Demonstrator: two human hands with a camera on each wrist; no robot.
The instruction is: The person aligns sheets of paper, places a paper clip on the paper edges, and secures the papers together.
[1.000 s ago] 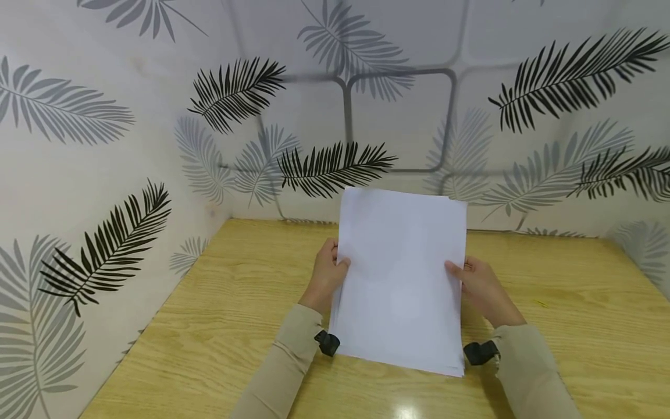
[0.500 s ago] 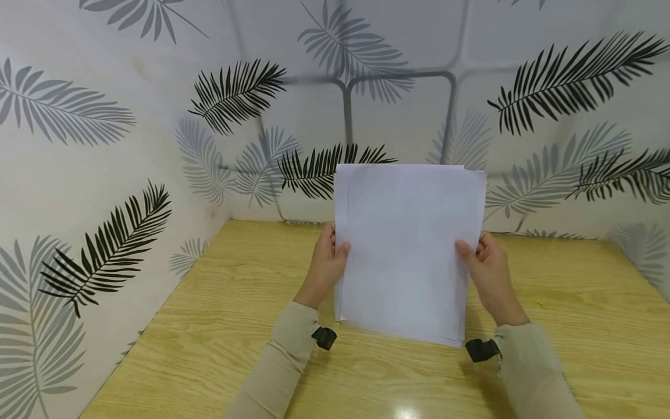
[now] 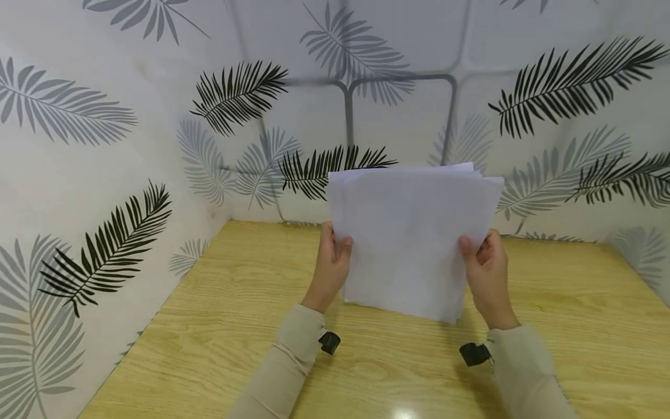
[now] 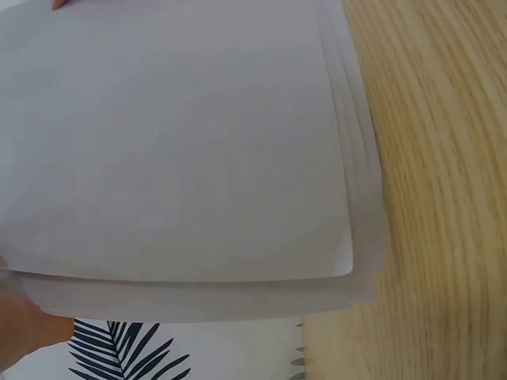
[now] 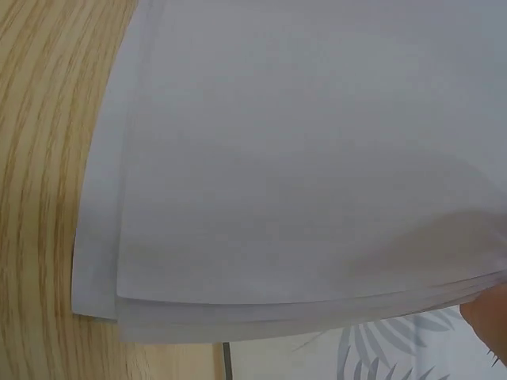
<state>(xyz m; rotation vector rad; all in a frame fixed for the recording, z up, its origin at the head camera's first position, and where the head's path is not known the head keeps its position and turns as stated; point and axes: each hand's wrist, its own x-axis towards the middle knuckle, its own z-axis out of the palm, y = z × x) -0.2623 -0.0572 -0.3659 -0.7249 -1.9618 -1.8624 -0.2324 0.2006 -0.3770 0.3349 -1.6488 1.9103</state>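
A small stack of blank white paper sheets (image 3: 408,244) is held up over the table between both hands, its edges uneven and partly fanned. My left hand (image 3: 330,265) grips the left edge, thumb on the near face and fingers behind. On the opposite edge my right hand (image 3: 487,273) grips the sheets the same way. Offset corners of the paper (image 4: 182,158) fill the left wrist view, with part of the hand at the lower left. In the right wrist view the layered edges of the paper (image 5: 301,174) show, and part of the hand appears at the right.
The wood-grain table (image 3: 235,302) spreads under the hands and meets a wall (image 3: 157,116) printed with leaves at the back and left. A tiny yellow scrap (image 3: 538,306) lies on the table at the right. Each wrist carries a small black camera (image 3: 330,343).
Both hands have raised the paper, and its lower edge has come up off its earlier place nearer the body. The top of the stack now tips toward the camera and its sheets splay more.
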